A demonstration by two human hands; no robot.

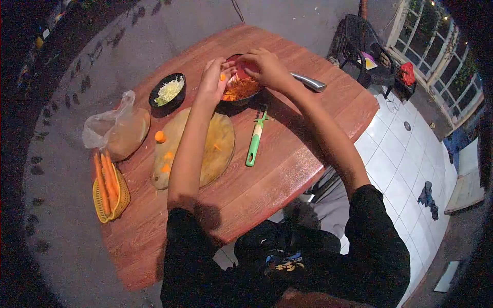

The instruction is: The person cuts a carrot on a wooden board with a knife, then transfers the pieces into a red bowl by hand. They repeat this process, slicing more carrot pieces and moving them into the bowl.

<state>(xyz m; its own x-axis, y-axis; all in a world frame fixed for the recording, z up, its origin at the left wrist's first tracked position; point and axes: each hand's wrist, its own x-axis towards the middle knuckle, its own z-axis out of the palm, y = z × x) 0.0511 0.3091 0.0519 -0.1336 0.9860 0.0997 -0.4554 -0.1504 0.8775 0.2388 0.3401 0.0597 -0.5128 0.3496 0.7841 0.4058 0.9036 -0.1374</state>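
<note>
Over the far side of the table, my left hand (211, 81) is at the left rim of a dark bowl (233, 107), half curled around a small orange carrot piece (222, 77). My right hand (266, 68) arches over the bowl's right side with its fingers apart; nothing shows in it. Shredded carrot (241, 90) fills the bowl, whose inside looks reddish. Below my left forearm lies a round wooden cutting board (218, 149), holding a carrot stub (160, 136) and orange scraps. A green-handled peeler (254, 141) rests right of the board.
A small black bowl (160, 110) of pale shreds stands at left. Near it are a clear plastic bag (115, 128) and a yellow basket (117, 205) with carrots (105, 182). A metal-handled knife (309, 83) lies beyond my right forearm. A black chair (362, 46) is behind the table.
</note>
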